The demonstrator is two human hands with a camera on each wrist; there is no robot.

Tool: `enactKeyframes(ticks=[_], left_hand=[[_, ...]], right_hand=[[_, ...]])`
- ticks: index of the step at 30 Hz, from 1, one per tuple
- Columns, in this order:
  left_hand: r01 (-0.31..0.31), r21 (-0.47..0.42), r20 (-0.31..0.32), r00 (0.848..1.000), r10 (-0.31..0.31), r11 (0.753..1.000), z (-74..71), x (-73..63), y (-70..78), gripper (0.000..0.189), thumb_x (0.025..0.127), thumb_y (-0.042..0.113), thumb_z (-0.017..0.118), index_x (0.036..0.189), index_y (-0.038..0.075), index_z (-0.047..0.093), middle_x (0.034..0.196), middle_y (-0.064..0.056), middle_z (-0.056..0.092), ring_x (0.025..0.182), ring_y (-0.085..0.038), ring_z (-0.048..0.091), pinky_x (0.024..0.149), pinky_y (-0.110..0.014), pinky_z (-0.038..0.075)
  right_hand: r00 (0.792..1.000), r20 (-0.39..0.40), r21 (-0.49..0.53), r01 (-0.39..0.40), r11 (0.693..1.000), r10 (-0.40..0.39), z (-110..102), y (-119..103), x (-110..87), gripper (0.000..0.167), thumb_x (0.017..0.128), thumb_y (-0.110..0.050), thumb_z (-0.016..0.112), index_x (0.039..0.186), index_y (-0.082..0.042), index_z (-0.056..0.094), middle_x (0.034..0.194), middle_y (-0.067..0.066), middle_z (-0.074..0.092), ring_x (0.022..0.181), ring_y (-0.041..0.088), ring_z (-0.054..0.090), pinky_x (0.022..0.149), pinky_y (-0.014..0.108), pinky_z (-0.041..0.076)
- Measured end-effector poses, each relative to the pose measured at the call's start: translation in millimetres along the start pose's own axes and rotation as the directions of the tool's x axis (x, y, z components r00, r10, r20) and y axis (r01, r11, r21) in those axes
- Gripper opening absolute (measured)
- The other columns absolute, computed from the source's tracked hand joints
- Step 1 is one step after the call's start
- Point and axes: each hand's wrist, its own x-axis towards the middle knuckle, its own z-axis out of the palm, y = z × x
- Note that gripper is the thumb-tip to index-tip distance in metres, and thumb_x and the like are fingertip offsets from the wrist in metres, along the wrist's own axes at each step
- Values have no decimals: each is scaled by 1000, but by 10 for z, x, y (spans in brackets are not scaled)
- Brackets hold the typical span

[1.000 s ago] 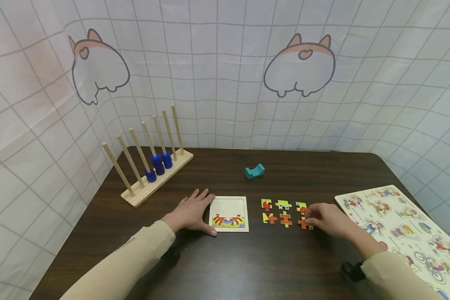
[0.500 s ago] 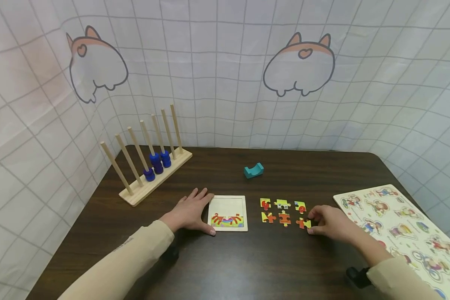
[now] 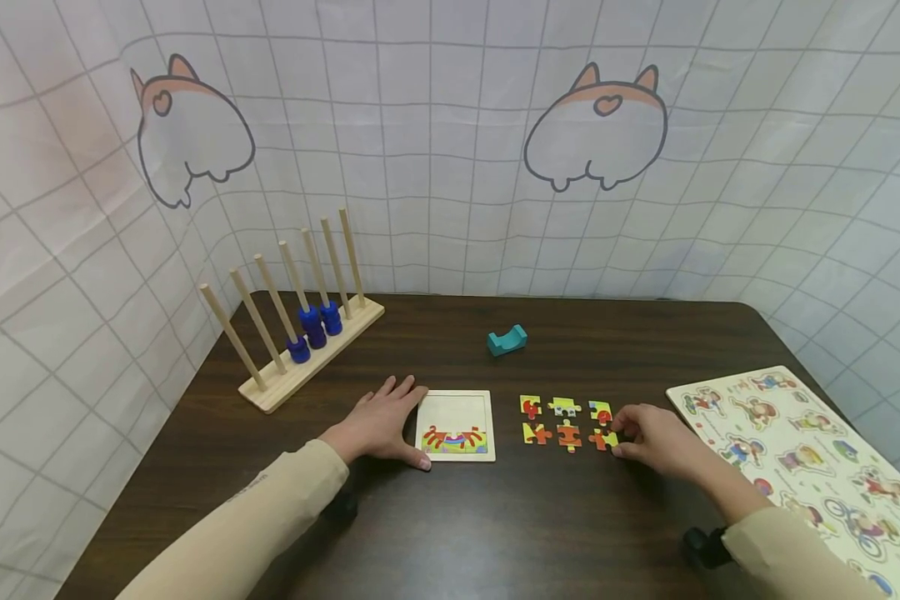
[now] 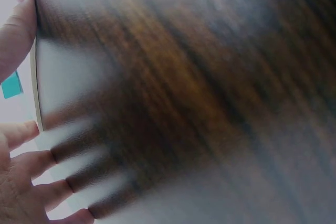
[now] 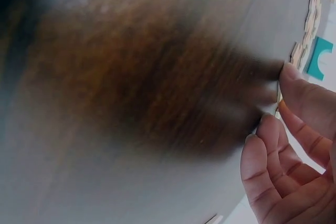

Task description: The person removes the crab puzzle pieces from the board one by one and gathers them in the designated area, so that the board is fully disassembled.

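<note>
A small square wooden puzzle tray (image 3: 455, 412) lies on the dark table, its lower strip filled with colourful crab-picture pieces. My left hand (image 3: 381, 423) rests spread along its left side, index fingertip by the upper corner and thumb by the lower one. Right of the tray, several loose jigsaw pieces lie in two rows of three. With thumb and fingertips, my right hand (image 3: 656, 437) pinches the right side of the orange-and-yellow puzzle piece (image 3: 602, 439) at the lower right. Above it sits a red-and-yellow piece (image 3: 600, 412). In the right wrist view, the fingertips (image 5: 286, 72) meet a thin piece edge.
A pegged wooden stand (image 3: 311, 354) with blue rings stands at the back left. A teal curved block (image 3: 507, 340) lies behind the tray. On the right, a large picture board (image 3: 802, 450) reaches under the right forearm. A white grid curtain (image 3: 450, 150) surrounds the table.
The right hand has shifted the lower-right puzzle piece slightly left, toward the others in its row, after moving its fingers to the piece's right side. The left hand stays at the tray.
</note>
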Motion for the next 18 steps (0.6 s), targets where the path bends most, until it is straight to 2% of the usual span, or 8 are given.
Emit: enactKeyframes(ticks=[18], left_hand=[[1, 1, 3, 1000, -1, 1000, -1, 2, 3, 113, 72, 57, 88, 160, 9, 34, 169, -20, 23, 156, -47, 17, 120, -68, 22]], right_hand=[[1000, 10, 18, -28, 999, 28, 11, 0, 3, 24, 85, -15, 83, 100, -3, 69, 92, 5, 70, 84, 17, 64, 74, 41, 55]])
